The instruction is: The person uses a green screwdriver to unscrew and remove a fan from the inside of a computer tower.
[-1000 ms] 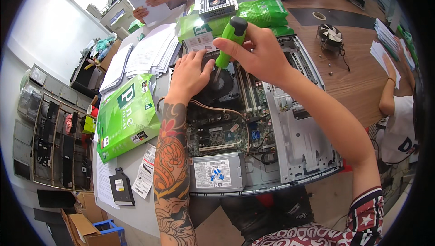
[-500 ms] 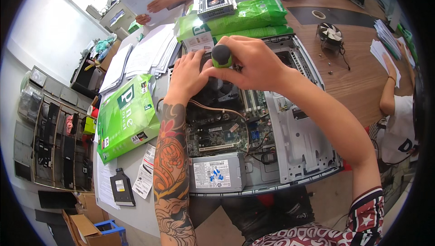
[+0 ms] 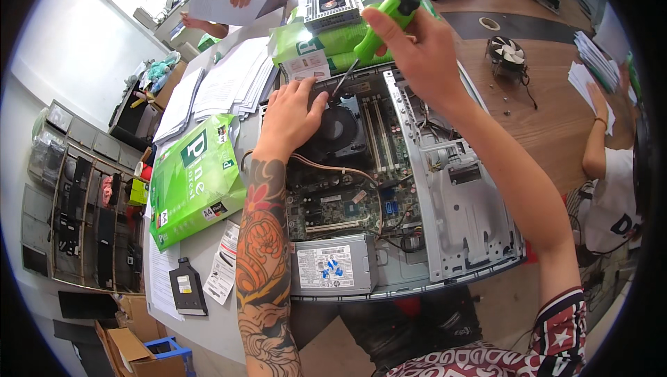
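My right hand [image 3: 432, 54] grips a green-and-black screwdriver [image 3: 370, 42] above the far side of an open desktop computer case [image 3: 472, 217]. The screwdriver tilts, its shaft running down to the far edge of a round black cooling fan [image 3: 338, 130]. Beside that fan, on its left, rests my left hand [image 3: 292, 116], fingers stretched out and thumb near the shaft's tip; what its fingertips touch is partly hidden. Below the fan lie the motherboard [image 3: 333, 210], a looped cable and a silver power supply [image 3: 330, 266] with a white label.
A green paper pack [image 3: 198, 179] and paper stacks [image 3: 233, 88] lie left. Beyond the case, a metal drive unit [image 3: 330, 5] sits on another green pack. To the right are a loose fan [image 3: 507, 54], small screws and a tape ring [image 3: 489, 23]. Other people handle papers nearby.
My right hand has moved up and right, tilting the screwdriver from upright and uncovering the fan and shaft. My left hand has stayed nearly still. The person across has shifted their papers.
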Available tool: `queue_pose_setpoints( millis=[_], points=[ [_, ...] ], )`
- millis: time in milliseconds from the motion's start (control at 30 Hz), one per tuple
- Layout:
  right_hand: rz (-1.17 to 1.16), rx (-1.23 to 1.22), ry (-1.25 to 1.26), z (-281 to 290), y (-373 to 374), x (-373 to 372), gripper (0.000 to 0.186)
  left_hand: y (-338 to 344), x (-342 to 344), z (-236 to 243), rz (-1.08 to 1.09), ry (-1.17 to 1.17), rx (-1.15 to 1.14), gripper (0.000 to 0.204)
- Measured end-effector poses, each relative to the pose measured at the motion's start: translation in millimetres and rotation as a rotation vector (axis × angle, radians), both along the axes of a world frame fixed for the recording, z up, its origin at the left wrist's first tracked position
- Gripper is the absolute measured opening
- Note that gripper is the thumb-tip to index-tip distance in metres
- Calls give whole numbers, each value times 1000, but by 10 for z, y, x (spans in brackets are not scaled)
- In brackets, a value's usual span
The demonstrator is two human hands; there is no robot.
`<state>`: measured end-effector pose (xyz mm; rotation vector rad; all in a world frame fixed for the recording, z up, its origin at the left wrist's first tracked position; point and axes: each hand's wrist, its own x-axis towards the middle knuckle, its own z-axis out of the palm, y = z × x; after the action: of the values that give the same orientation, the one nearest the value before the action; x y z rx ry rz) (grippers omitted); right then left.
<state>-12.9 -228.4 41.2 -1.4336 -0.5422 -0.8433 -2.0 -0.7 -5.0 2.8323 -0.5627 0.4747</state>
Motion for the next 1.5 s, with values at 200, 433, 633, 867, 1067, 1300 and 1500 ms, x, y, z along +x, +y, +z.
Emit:
queue_pose_setpoints(
  millis=[200,433,633,867,1067,1300,1500],
  points=[
    [55,-230,-43,-137,107,-49,39,13,18,-29,-14,-11,-14,45],
    [60,-322,-84,-129,119,-128,38,7,13,-18,0,-1,-4,48],
    [51,-346,-54,-132,118,-125,38,14,10,-28,0,-14,3,48],
    [53,-330,-75,-123,129,-120,39,25,-4,-18,6,-21,-5,48],
    [33,-356,-77,-154,95,-80,38,-17,16,-31,-10,-26,-24,47],
    [38,-404,0,-99,52,-139,30,2,24,-45,-29,-59,-30,45],
    [83,-433,-22,-145,76,-145,30,15,12,-45,-20,-19,-27,45]
  ],
)
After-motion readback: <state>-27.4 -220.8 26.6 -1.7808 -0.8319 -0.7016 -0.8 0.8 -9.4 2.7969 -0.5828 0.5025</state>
